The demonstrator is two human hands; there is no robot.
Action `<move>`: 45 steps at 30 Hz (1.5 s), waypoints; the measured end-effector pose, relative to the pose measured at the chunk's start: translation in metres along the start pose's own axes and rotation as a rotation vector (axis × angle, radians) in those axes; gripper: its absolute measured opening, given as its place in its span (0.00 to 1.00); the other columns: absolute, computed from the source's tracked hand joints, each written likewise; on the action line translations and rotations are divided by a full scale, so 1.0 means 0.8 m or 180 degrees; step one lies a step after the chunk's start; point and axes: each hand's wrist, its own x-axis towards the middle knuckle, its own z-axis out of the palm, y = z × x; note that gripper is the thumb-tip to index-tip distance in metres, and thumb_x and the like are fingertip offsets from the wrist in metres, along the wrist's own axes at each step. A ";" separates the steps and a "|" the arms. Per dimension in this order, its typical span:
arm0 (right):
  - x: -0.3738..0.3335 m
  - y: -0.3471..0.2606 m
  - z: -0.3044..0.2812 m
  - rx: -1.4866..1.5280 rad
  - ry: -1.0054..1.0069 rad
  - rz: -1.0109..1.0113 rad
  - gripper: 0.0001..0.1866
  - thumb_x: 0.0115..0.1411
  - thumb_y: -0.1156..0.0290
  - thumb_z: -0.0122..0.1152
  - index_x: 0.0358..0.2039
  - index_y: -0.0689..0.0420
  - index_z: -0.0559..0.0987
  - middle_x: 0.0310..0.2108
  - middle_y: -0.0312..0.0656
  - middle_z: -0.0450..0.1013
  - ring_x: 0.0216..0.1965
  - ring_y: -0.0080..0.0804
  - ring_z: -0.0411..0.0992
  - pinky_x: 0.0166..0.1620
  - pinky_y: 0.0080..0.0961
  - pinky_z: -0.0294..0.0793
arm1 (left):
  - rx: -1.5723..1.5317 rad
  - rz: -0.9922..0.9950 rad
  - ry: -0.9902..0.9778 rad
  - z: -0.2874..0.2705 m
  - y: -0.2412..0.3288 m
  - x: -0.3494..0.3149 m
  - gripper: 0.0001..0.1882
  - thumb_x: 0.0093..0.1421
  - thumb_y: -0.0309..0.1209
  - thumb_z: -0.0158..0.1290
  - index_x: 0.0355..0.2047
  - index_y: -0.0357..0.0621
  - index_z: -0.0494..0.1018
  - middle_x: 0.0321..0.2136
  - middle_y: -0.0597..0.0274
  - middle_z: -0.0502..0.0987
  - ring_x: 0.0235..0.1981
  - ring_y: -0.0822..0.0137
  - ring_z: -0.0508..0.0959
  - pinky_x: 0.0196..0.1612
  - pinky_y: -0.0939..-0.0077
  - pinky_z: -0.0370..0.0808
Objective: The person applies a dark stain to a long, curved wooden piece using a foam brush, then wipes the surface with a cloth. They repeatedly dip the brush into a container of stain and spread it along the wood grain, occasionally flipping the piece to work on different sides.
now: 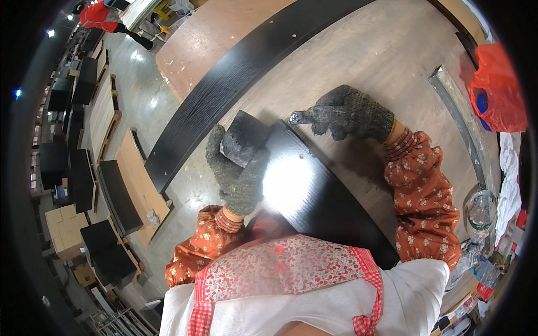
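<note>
A narrow black wood-grain board point(336, 204) runs from near my apron out over the worktable, with bright glare on its face. My left hand point(238, 176), in a dark knitted work glove, is closed around a dark grey block point(245, 134) with a scuffed side, beside the board's far end. My right hand point(353, 113), gloved alike, hovers over the table just right of that end. Its index finger points toward the board's corner, the glove tip worn pale; the other fingers are partly bent, and nothing shows in them.
A long curved black board point(246, 59) lies across the far side of the worktable point(386, 53). On the right are a metal bar point(459, 123), a red plastic bag point(499, 84) and a clear container point(481, 211). Pallets with black panels point(120, 193) and a person in red point(98, 17) are leftward.
</note>
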 end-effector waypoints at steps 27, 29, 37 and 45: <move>-0.142 -0.153 0.022 0.1338 0.1138 0.2361 0.12 0.61 0.61 0.60 0.30 0.57 0.81 0.24 0.38 0.76 0.23 0.26 0.74 0.29 0.26 0.75 | 0.1115 0.0869 -0.0054 -0.016 -0.016 0.018 0.42 0.50 0.29 0.68 0.62 0.40 0.57 0.56 0.55 0.63 0.58 0.62 0.65 0.63 0.67 0.61; -0.138 -0.122 0.048 -0.0499 0.1065 0.1196 0.12 0.60 0.63 0.58 0.40 0.54 0.80 0.31 0.39 0.77 0.31 0.31 0.75 0.36 0.30 0.75 | 0.0890 0.0841 -0.0074 -0.015 -0.016 0.018 0.40 0.51 0.28 0.67 0.62 0.40 0.57 0.55 0.57 0.64 0.56 0.63 0.66 0.63 0.68 0.62; -0.065 -0.126 0.031 -0.1393 0.0177 0.1388 0.12 0.61 0.62 0.54 0.37 0.54 0.81 0.36 0.48 0.79 0.39 0.47 0.78 0.43 0.41 0.77 | 0.1080 0.0901 0.0026 -0.016 -0.014 0.020 0.42 0.50 0.29 0.68 0.62 0.40 0.58 0.56 0.56 0.64 0.57 0.62 0.65 0.63 0.67 0.60; -0.047 -0.099 0.037 -0.1593 -0.0162 0.1902 0.16 0.63 0.59 0.54 0.48 0.49 0.78 0.40 0.45 0.76 0.40 0.42 0.76 0.46 0.38 0.76 | 0.0906 0.0806 0.0028 -0.007 -0.016 0.016 0.40 0.50 0.28 0.67 0.61 0.41 0.59 0.55 0.56 0.65 0.55 0.63 0.67 0.62 0.68 0.63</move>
